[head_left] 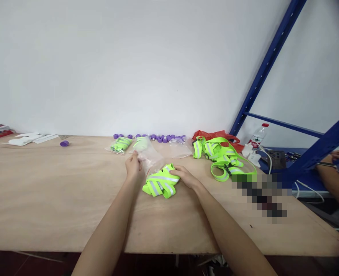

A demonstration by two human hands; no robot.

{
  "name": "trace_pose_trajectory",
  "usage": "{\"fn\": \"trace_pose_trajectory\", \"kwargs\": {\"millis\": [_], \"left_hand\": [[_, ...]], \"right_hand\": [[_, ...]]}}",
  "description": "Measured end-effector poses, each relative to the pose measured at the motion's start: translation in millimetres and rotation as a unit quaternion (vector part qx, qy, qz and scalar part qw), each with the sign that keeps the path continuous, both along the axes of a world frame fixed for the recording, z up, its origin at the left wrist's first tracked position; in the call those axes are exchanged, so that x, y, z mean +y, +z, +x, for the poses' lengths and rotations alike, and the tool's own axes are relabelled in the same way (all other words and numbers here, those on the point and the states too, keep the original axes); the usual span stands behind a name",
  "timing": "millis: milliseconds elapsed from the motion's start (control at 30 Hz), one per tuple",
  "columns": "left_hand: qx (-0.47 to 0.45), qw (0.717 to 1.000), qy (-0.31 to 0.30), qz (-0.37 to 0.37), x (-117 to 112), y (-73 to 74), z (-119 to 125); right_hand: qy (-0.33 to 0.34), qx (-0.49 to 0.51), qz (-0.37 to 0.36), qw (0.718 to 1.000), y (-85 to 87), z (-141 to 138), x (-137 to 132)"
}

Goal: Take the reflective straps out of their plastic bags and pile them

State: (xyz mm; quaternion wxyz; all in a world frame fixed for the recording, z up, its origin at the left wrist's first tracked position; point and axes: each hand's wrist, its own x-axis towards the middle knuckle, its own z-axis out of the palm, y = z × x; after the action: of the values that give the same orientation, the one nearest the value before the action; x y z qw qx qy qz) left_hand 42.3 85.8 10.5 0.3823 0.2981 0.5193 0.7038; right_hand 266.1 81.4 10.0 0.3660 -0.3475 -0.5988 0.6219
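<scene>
My left hand (133, 165) pinches the edge of a clear plastic bag (151, 156), which stretches toward the middle of the table. My right hand (185, 177) grips a folded bundle of neon yellow-green reflective strap (161, 183) with silver stripes. The bundle is just above or on the wood, close against the bag's near end; whether any of it is inside I cannot tell. Behind my left hand lies a bagged strap bundle (120, 145). Another yellow-green bundle (141, 142) shows beside it, partly behind the bag.
Loose reflective straps (219, 151) with black buckles lie right, before a red plastic bag (215, 135). More clear bags (180, 148) and purple pieces (166, 138) lie along the wall. A blue metal frame (261, 73) rises at right; another person's arm (334, 176) is beyond it.
</scene>
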Motion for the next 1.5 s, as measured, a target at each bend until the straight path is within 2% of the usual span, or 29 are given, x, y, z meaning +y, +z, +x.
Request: {"fn": "trace_pose_trajectory", "kwargs": {"millis": [100, 167, 300, 400, 467, 567, 633, 733, 833, 933, 1033, 1100, 1200, 1367, 1500], "left_hand": [[0.086, 0.996, 0.015, 0.008, -3, -2.3, 8], [0.136, 0.99, -0.02, 0.014, -4, -2.5, 11], [0.181, 0.974, -0.135, 0.03, -5, -1.6, 17], [0.228, 0.955, -0.187, 0.033, -7, -3.6, 20], [0.265, 0.941, -0.205, 0.042, -8, -5.9, 22], [0.302, 0.923, -0.234, 0.046, -9, -8.0, 23], [0.315, 0.919, -0.234, 0.043, -10, -7.5, 22], [0.351, 0.915, -0.197, 0.033, -10, -4.9, 20], [0.386, 0.903, -0.186, 0.038, -12, -2.5, 18], [0.38, 0.895, -0.229, 0.053, -15, 0.2, 18], [0.364, 0.886, -0.286, 0.031, -20, 5.6, 19], [0.371, 0.861, -0.348, 0.002, -24, 10.4, 19], [0.394, 0.809, -0.436, -0.035, -27, 16.4, 17], [0.429, 0.766, -0.477, -0.03, -25, 18.4, 13], [0.433, 0.743, -0.507, -0.066, -25, 15.5, 13]], "right_hand": [[0.032, 0.039, -0.002, 0.999, 2.3, -1, -3], [0.05, 0.047, -0.016, 0.998, 1.3, -1, -3], [0.043, 0.081, -0.047, 0.995, -8.7, -5, 4], [0.006, 0.125, -0.09, 0.988, -19.8, -10, 13], [-0.058, 0.147, -0.113, 0.981, -25.5, -13, 19], [-0.159, 0.184, -0.106, 0.964, -28.2, -14, 22], [-0.197, 0.199, -0.093, 0.955, -25.5, -11, 23], [-0.23, 0.196, -0.101, 0.948, -18.9, -4, 24], [-0.241, 0.141, -0.097, 0.955, -16.1, 4, 25], [-0.246, 0.077, -0.057, 0.965, -18.5, 11, 27], [-0.264, 0.079, -0.047, 0.96, -20.9, 20, 29], [-0.271, 0.088, -0.051, 0.957, -21.0, 26, 30], [-0.274, 0.105, -0.056, 0.954, -20.6, 31, 32], [-0.245, 0.159, -0.032, 0.956, -24.1, 27, 32], [-0.237, 0.123, -0.008, 0.964, -28.9, 21, 31]]}}
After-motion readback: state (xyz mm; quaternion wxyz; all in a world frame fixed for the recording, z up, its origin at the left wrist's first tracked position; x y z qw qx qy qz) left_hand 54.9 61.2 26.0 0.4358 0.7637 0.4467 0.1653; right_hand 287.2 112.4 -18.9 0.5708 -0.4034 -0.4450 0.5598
